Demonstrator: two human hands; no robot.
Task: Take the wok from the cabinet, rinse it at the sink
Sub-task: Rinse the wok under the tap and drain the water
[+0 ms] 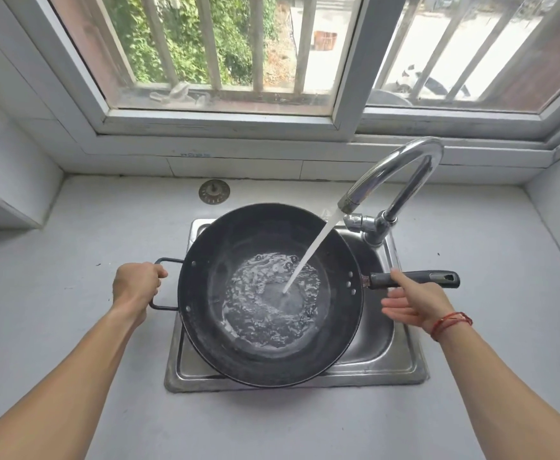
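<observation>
A black wok [255, 234] sits over the steel sink [401, 366], tilted across its left rim. Water from the chrome faucet [401, 167] streams into the wok and pools, bubbling, in its bottom. My left hand [136, 287] grips the wire loop handle on the wok's left side. My right hand [414, 302] is at the long black handle [444, 278] on the right, with its fingers spread and straight. One finger lies over the handle and the others sit below it, slightly blurred.
A grey countertop [73, 254] surrounds the sink. A round metal sink strainer [214, 192] lies behind the wok near the wall. A barred window [219, 117] runs along the back. A white wall block stands at the left.
</observation>
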